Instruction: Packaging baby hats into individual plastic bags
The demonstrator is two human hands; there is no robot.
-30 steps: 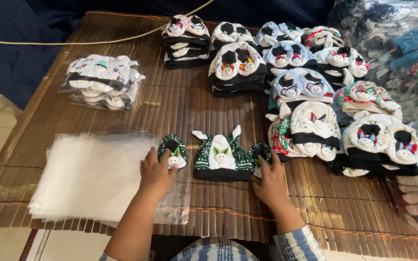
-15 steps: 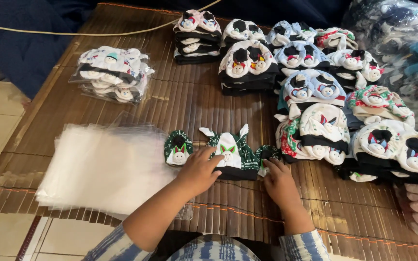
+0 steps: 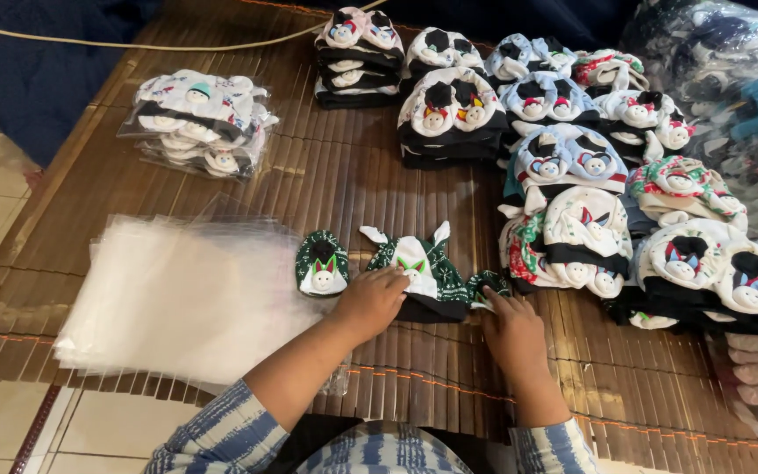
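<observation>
The left hand (image 3: pixel 370 303) pressed flat on a green hat (image 3: pixel 418 268) lying crosswise on the surface (image 3: pixel 353 175), the right hand (image 3: pixel 512 329) pinching a mitten (image 3: pixel 487 284) beside it.

Plastic bags (image 3: pixel 177 298) left of hat (image 3: pixel 423 268); hat stacks (image 3: pixel 572 167) behind, right.

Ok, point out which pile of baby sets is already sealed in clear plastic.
The bagged pile at the mat's far left, alone beyond the flat clear bags. The stacks on the right sit unwrapped.
</observation>
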